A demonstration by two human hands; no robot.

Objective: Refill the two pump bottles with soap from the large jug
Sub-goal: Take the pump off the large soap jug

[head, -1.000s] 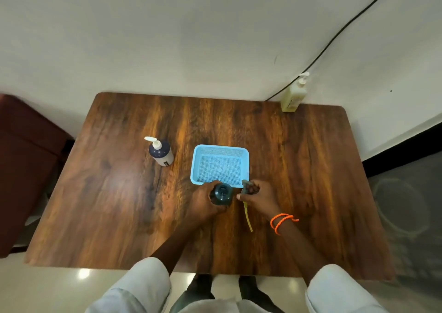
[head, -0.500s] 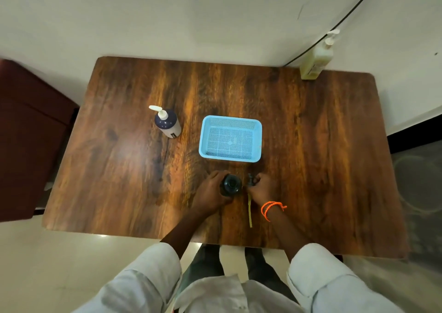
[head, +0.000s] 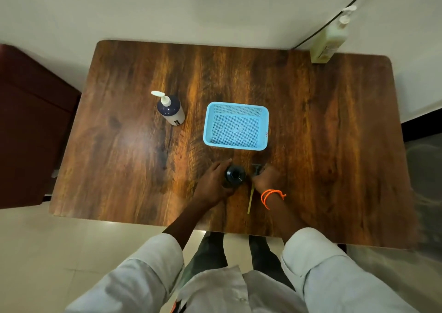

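Note:
A dark pump bottle stands upright near the table's front edge with its neck uncapped. My left hand wraps its left side. Just right of it my right hand holds the removed dark pump head, whose yellowish dip tube trails toward me across the wood. A second dark pump bottle with a white pump stands at mid-left, untouched. The large pale yellow soap jug with a white pump stands at the far right corner, out of reach of both hands.
A light blue mesh basket holding nothing sits at the centre of the wooden table, just beyond my hands. A black cable runs along the wall behind the jug. A dark red chair stands left of the table.
The camera has pulled back and tilted, so the table sits lower in view. My hands stay on the bottle and the pump head; the pump head has moved slightly away from the bottle.

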